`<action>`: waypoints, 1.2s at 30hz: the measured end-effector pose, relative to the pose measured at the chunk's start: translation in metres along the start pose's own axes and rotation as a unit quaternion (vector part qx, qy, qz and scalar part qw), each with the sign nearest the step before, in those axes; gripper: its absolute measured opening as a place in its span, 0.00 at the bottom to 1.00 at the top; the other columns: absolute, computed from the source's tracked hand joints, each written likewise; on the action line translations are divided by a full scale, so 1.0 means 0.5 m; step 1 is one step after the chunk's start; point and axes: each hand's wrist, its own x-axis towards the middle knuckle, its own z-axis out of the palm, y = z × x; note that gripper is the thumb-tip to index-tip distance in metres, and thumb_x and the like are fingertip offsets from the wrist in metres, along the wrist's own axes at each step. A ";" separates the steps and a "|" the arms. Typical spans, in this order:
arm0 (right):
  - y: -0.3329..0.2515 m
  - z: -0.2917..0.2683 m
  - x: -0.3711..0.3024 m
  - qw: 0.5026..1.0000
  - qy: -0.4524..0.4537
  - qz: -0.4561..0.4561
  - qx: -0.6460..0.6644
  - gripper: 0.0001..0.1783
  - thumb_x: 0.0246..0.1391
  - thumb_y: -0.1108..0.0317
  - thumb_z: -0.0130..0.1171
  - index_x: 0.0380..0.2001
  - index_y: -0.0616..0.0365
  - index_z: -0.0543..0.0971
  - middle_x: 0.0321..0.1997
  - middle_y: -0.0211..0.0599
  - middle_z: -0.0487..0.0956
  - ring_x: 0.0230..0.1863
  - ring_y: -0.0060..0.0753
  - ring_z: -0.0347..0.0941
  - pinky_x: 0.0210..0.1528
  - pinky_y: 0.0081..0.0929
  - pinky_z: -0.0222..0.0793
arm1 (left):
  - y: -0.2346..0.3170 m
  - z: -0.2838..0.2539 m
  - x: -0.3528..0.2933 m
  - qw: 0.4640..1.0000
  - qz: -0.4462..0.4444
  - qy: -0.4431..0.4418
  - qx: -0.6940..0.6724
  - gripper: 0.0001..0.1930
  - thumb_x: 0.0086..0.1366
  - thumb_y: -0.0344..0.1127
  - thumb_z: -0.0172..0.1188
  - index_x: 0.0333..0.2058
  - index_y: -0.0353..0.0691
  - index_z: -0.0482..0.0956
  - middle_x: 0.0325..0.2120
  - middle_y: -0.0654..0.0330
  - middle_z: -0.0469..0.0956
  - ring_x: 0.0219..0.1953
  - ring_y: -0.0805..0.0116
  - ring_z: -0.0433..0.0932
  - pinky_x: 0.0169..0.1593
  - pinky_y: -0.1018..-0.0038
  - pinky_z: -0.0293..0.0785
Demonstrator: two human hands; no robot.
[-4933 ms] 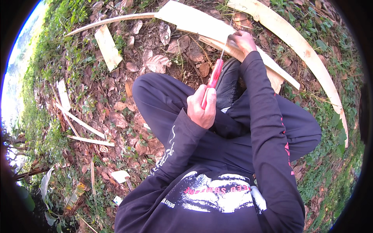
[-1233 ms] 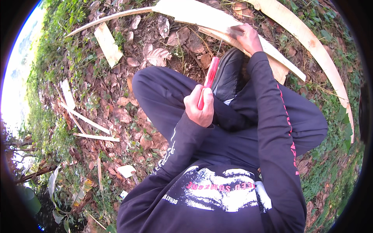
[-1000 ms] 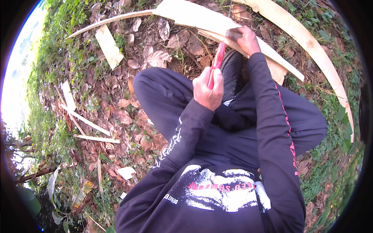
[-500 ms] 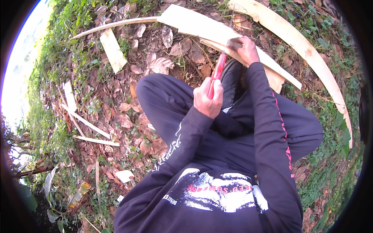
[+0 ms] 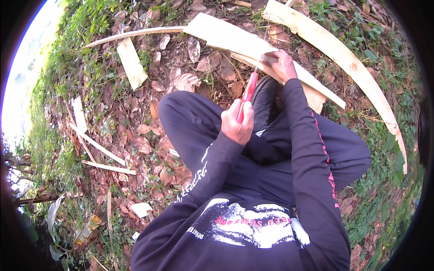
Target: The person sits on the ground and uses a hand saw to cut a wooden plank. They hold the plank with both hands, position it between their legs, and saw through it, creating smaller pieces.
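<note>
A long pale wooden board [image 5: 228, 35] lies slantwise in front of my crossed legs, over a second piece of wood [image 5: 314, 96]. My left hand [image 5: 238, 121] is wrapped round the red handle of what looks like a saw [image 5: 249, 88]. Its thin blade runs away from me across the board and is hard to make out. On the board's near edge, just right of the blade, my right hand [image 5: 282, 66] grips the wood with bent fingers. My dark shoe [image 5: 265, 104] is below the board, close to the red handle.
A long curved plank [image 5: 343, 58] arcs along the right. A thin strip of wood [image 5: 135, 34] reaches leftward from the board's far end. A short offcut [image 5: 131, 64] and several slivers [image 5: 103, 147] lie among dry leaves on the left.
My left hand has drawn the red handle slightly toward me and to the left. My right hand stays on the board, a little lower in view.
</note>
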 end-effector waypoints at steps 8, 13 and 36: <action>0.008 0.002 -0.001 1.000 0.008 -0.007 0.004 0.20 0.43 0.56 0.71 0.41 0.51 0.85 0.42 0.44 0.78 0.50 0.49 0.75 0.55 0.38 0.69 | 0.011 -0.016 -0.027 0.998 -0.036 -0.003 -0.043 0.14 0.69 0.32 0.51 0.24 0.32 0.68 0.13 0.64 0.62 0.18 0.80 0.59 0.22 0.76 0.56; 0.012 0.011 0.000 1.000 0.019 -0.015 -0.007 0.19 0.43 0.57 0.71 0.40 0.48 0.85 0.42 0.44 0.78 0.49 0.48 0.75 0.55 0.38 0.69 | -0.002 0.010 0.019 1.000 -0.004 0.001 -0.007 0.14 0.69 0.34 0.51 0.26 0.32 0.71 0.13 0.62 0.63 0.18 0.78 0.60 0.23 0.74 0.58; 0.025 0.008 -0.007 0.996 0.055 -0.063 -0.042 0.18 0.44 0.60 0.70 0.40 0.54 0.85 0.38 0.45 0.78 0.46 0.49 0.75 0.52 0.40 0.70 | -0.009 -0.017 -0.032 0.999 -0.028 -0.012 -0.037 0.13 0.69 0.35 0.50 0.26 0.32 0.71 0.13 0.63 0.65 0.16 0.78 0.63 0.22 0.77 0.60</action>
